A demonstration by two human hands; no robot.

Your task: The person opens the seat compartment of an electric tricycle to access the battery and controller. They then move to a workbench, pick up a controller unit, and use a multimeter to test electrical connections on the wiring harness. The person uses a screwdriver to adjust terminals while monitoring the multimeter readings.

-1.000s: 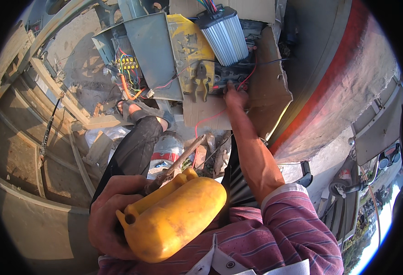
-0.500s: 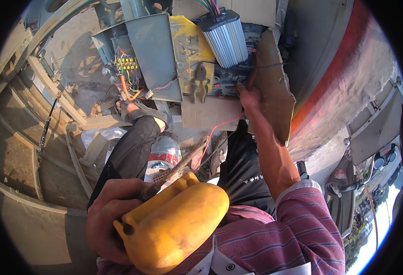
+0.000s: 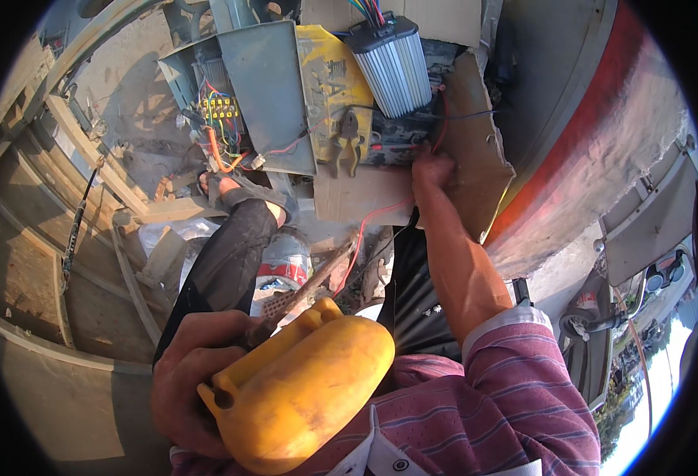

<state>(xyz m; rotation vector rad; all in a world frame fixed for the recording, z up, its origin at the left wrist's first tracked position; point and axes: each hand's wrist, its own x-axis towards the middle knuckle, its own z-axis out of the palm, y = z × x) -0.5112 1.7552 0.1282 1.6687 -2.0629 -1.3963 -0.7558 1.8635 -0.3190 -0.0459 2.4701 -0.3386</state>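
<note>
Clasping our left hand round the yellow object, we curl our right hand near pliers, its hold unclear.

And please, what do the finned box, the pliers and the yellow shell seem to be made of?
The finned box looks like bare metal, perhaps aluminium: its ridges shine silver. The pliers have a dull, dark head, likely steel; the yellowish handles could be plastic or rubber coated. The yellow shell is probably plastic: smooth, scuffed, softly shiny.
</note>
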